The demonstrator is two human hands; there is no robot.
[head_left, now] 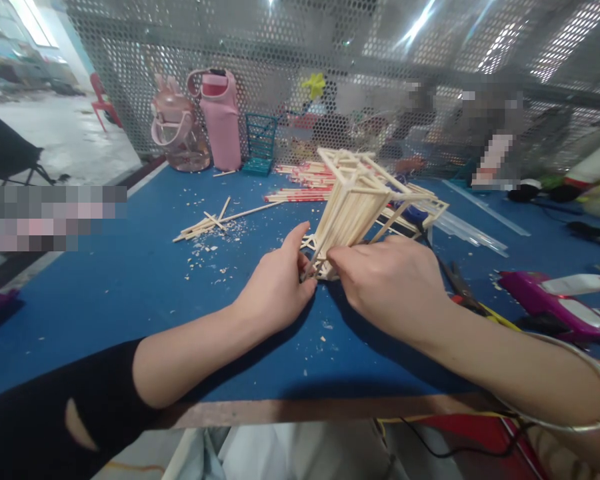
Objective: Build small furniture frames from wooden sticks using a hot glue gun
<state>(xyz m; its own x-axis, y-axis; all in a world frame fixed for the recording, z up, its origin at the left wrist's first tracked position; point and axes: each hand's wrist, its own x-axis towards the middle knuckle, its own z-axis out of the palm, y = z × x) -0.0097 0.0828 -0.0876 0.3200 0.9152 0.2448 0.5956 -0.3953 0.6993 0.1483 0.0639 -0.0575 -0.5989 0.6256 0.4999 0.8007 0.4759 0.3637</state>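
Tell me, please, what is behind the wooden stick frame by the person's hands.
Behind the stick frame lie red-marked sticks on the blue tabletop, then the perforated metal screen. The frame covers what lies directly behind it, so how far the sticks extend is hidden.

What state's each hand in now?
Left hand: at the stick structure, low down; grip cannot be told.
Right hand: closed, holding the stick structure.

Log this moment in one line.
left hand: at base of wooden stick structure | right hand: at same base | blue tabletop: loose sticks
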